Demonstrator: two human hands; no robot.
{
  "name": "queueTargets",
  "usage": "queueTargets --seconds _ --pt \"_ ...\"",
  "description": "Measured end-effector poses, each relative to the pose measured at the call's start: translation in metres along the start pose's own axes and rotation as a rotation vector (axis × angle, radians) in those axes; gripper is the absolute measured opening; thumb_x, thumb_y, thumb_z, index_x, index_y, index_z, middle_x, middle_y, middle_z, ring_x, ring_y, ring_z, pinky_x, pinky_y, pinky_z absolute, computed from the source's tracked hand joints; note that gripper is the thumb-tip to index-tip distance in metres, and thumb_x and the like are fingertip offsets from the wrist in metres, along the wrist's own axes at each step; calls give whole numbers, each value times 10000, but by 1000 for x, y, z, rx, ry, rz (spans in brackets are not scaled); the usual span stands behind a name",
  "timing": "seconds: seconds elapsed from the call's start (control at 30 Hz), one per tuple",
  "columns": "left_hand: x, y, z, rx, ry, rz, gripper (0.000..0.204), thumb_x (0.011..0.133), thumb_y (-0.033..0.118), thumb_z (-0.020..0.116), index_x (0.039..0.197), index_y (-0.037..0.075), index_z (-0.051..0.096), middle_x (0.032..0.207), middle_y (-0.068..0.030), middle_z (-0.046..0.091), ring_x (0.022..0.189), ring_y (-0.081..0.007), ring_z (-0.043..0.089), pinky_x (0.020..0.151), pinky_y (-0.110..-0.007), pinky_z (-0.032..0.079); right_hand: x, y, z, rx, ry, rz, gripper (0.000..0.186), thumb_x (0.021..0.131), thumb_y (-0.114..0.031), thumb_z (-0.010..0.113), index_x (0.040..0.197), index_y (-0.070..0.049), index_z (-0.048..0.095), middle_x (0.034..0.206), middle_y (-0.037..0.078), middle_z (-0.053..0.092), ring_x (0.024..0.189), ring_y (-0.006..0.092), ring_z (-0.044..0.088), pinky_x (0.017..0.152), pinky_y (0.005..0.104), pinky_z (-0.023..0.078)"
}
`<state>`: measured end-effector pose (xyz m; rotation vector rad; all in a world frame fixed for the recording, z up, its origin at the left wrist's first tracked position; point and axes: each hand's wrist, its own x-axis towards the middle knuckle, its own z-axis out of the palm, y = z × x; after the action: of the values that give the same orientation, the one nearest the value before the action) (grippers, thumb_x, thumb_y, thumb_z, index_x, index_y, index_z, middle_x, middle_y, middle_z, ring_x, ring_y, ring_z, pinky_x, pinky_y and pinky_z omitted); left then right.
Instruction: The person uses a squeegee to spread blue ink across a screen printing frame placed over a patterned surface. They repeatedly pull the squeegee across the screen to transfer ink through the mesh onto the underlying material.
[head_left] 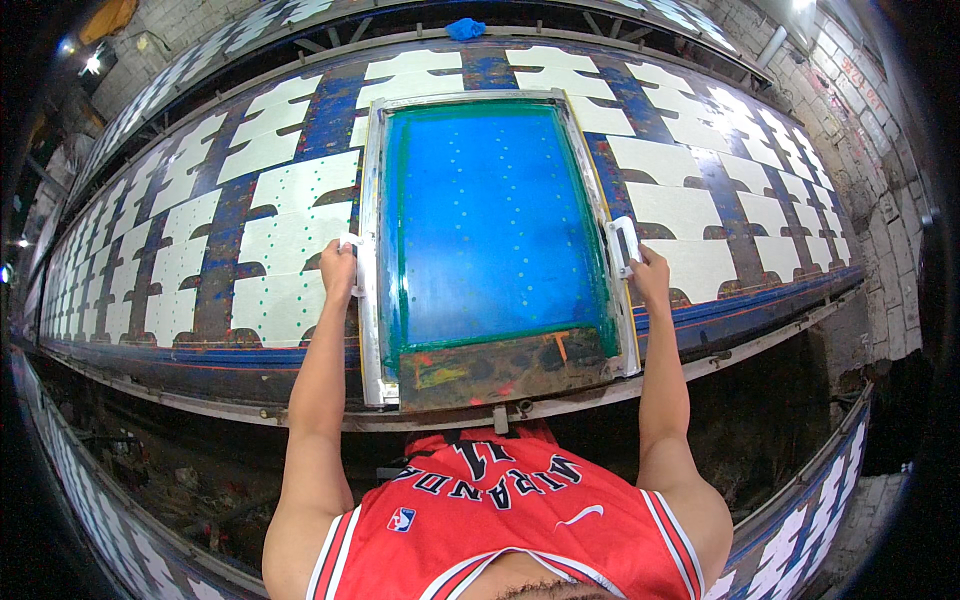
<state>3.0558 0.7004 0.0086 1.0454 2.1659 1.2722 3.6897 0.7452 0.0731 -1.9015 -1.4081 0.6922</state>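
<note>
My left hand (338,264) is closed on a white handle (356,247) at the left side of a screen-printing frame (375,170). At its right side, my right hand (649,272) grips a matching handle (622,240). Blue mesh (480,220) with small pale dots fills the frame, bordered in green, with a paint-stained band (480,370) along the near end. Beneath and around it, white cut pieces lie in rows on a long stained table (230,200). Pieces left of the frame (290,260) carry green dots; those to the right (670,250) look plain.
A crumpled blue cloth (465,29) lies on the table's far rail (390,40). More long tables with white pieces run beyond it (170,70) and behind me at both lower sides (790,530). A brick wall (860,130) stands at the right. A rail (720,350) edges the near side.
</note>
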Motion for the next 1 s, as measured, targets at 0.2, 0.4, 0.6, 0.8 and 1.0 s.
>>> queueTargets --seconds 0.2,0.4,0.6,0.8,1.0 --pt "-3 -3 6 -13 -12 18 261 983 158 588 1110 -37 705 903 -184 695 799 -290 655 723 -397 484 10 15 -2 -35 0 -29 562 807 -157 694 1313 81 638 1236 298 692 1164 362 693 1017 402 514" --pt "-8 10 6 18 -11 -31 299 960 170 604 1133 -48 714 1014 -266 745 952 -396 728 864 -443 535 3 0 -10 -36 -8 7 549 806 -142 674 1305 84 642 1202 297 706 1097 365 719 974 405 532" --pt "-15 19 11 67 5 -20 296 964 175 609 1136 -39 717 1021 -277 742 954 -417 726 861 -455 536 1 1 -14 -40 10 -67 516 801 -144 661 1287 30 677 1066 277 744 932 346 745 865 418 555" --pt "-19 26 12 64 -6 -28 299 970 188 609 1132 -39 717 1032 -285 736 981 -432 718 872 -469 532 7 9 -15 -51 -6 -91 504 844 -113 688 1315 63 649 973 202 753 719 205 708 636 335 549" --pt "-23 26 14 234 10 61 330 977 226 587 1134 -43 694 1081 -313 708 1038 -480 680 906 -518 521 9 11 -14 -35 -45 5 546 804 -163 672 1307 48 657 1122 292 729 1023 359 736 927 409 542"
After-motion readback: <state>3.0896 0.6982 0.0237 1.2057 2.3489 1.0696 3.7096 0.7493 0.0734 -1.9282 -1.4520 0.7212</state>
